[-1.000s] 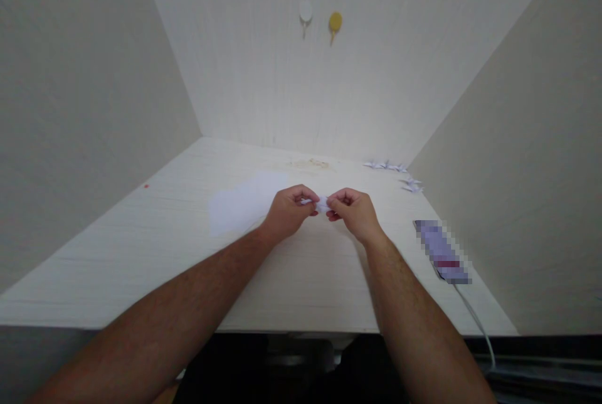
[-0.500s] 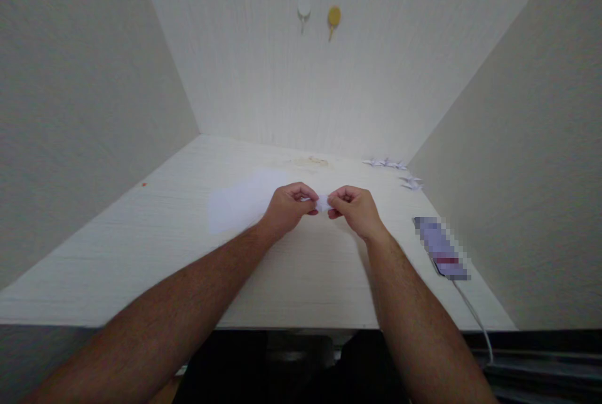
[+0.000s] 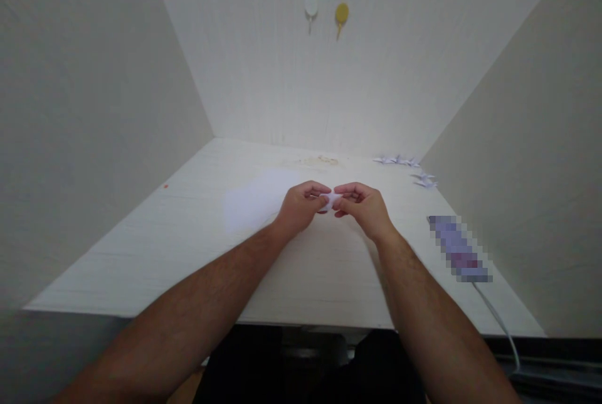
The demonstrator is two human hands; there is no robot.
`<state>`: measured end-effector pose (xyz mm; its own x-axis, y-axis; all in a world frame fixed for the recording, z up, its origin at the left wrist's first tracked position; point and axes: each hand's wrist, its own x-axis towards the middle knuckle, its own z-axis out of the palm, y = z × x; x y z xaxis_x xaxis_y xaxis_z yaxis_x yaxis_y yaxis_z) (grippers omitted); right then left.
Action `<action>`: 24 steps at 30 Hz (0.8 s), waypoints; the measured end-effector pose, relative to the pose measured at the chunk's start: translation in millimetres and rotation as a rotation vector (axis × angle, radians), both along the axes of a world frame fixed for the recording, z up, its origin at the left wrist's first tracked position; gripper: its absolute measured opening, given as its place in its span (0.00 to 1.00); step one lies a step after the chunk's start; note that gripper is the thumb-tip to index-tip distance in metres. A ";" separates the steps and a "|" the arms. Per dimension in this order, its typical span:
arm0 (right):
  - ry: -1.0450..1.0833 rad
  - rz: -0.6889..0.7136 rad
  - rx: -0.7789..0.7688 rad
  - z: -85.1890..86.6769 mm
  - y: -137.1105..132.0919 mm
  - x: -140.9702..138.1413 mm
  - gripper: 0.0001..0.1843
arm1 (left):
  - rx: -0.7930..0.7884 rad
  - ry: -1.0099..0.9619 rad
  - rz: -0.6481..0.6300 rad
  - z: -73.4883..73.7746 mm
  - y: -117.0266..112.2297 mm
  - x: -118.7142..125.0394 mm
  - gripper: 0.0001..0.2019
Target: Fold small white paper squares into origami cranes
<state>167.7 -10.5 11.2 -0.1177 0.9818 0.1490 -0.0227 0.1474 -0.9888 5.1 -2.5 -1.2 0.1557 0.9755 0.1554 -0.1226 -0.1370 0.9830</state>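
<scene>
A small piece of white paper [image 3: 331, 201] is held above the middle of the white table, between the fingertips of both hands. My left hand [image 3: 305, 203] pinches its left side, thumb in front. My right hand [image 3: 361, 204] grips the right side in the same way, fingers curled behind. The fingers cover much of the paper, so its folds are hard to make out. To the left of my left hand lies a stack or sheet of white paper [image 3: 251, 200] flat on the table.
Several folded paper cranes [image 3: 397, 160] sit at the back right, with more folded paper [image 3: 424, 180] nearer. A blurred-out phone [image 3: 458, 247] with a white cable [image 3: 496, 316] lies on the right. White [image 3: 311, 5] and yellow hooks [image 3: 342, 13] are on the back wall.
The whole view has shifted, so things appear farther right. Both hands still hold the paper; their index fingers have moved closer together above it.
</scene>
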 end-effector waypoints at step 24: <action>-0.161 -0.077 0.095 -4.1 2.8 -2.9 0.09 | -0.052 0.071 -0.178 -1.8 -0.9 -1.9 0.17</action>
<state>164.8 -7.7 7.1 -0.0728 0.9713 0.2266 0.1493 0.2352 -0.9604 3.1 -3.4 -3.0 0.3356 0.9379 0.0878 -0.0705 -0.0680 0.9952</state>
